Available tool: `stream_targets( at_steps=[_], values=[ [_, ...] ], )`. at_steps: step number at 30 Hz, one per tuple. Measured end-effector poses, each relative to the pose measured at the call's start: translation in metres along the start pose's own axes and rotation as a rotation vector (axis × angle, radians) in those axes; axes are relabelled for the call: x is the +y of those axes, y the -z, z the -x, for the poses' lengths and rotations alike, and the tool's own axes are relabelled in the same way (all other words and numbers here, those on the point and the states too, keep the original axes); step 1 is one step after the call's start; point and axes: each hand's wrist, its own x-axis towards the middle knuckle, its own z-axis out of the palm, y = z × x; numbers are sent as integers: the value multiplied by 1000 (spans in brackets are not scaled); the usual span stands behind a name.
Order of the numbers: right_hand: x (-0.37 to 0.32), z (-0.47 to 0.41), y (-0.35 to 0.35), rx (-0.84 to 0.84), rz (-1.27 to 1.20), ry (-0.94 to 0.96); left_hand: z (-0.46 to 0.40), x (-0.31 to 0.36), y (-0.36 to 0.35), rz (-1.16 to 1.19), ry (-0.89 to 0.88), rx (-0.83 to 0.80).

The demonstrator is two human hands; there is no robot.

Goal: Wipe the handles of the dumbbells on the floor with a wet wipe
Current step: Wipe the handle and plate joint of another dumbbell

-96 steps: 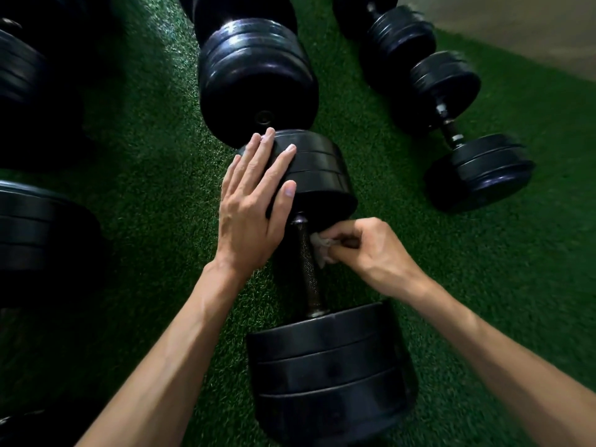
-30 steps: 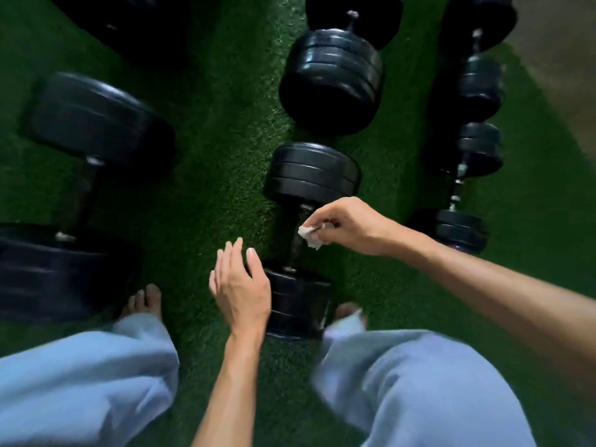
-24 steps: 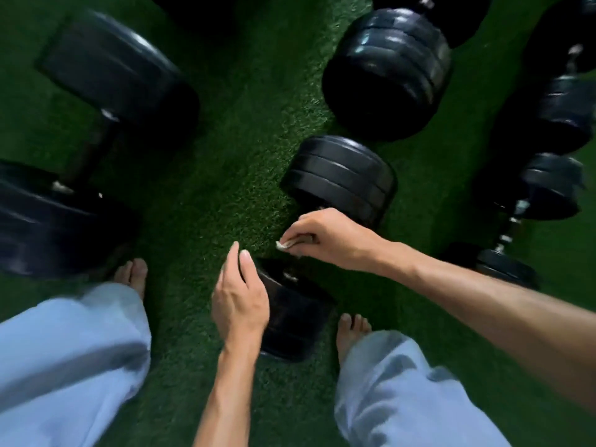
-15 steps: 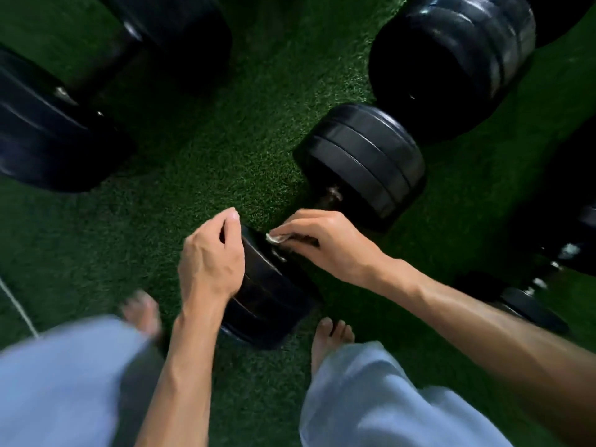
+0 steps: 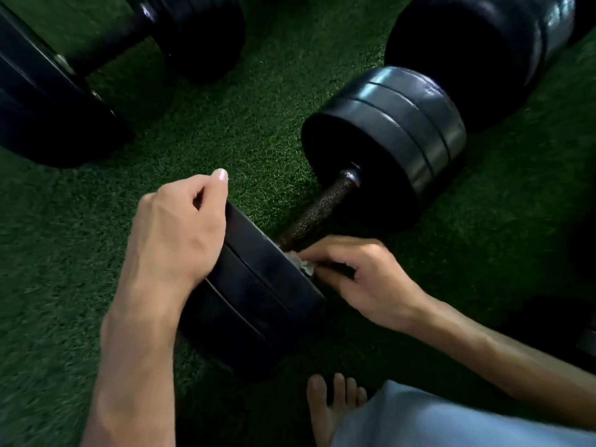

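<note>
A: Two hands on the dumbbell (image 5: 322, 221) at centre?
B: Yes. Your left hand (image 5: 175, 227) grips its near weight. Your right hand (image 5: 358, 279), at 4 o'clock, pinches the wet wipe (image 5: 301, 262) against the handle (image 5: 317, 209).

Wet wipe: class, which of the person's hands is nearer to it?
Right. The right hand pinches the wet wipe at the handle; the left hand grips the near weight.
</note>
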Motion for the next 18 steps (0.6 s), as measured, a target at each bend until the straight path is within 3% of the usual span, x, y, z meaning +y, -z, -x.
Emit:
stream_targets(
  at_steps=[6,9,12,15,18],
  values=[
    [1,2,-11,116,-94,-81,-2,3,1,-7,15,-21],
    [16,13,-15,47,-159,-272,-4,0,-1,-1,11,-33],
    [17,6,-20,160,-405,-436,-5,0,-2,30,30,-31],
    [8,-3,-28,212,-593,-470,-4,2,-1,47,31,-39],
    [-1,4,-24,189,-591,-465,-5,2,-1,44,22,-25]
  ],
)
